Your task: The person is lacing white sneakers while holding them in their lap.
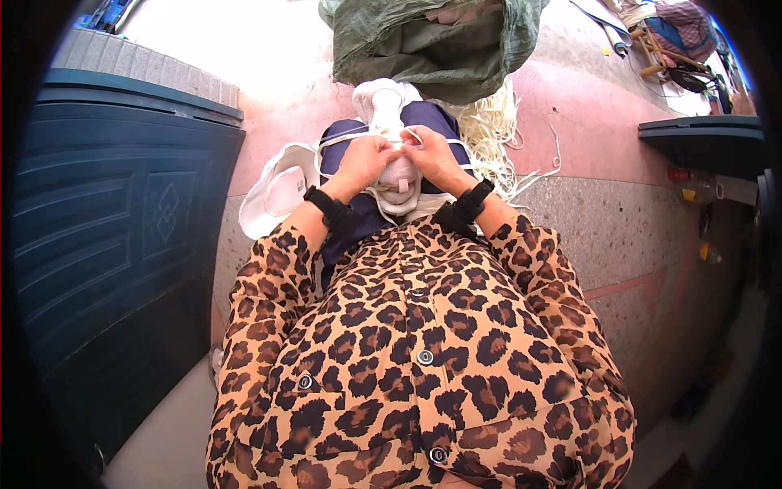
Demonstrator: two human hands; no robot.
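Note:
A white sneaker (380, 102) rests on my lap between my knees, with its opening and a pinkish lining toward me. Over its tongue, my left hand (364, 161) and my right hand (434, 161) meet with fingertips pinched on a white shoelace (346, 136). Loose lengths of it loop out to both sides across my dark trousers. The exact crossing of the lace between the fingers is too small to make out. Beside my left leg lies a second white shoe (277, 191), its pale pink insole showing.
Ahead of my knees stands an open dark green sack (432, 49). A heap of cream laces (493, 134) spreads over the floor by my right leg. Dark blue panelled doors (130, 212) stand at the left. A chair with cloth (676, 41) is at the far right.

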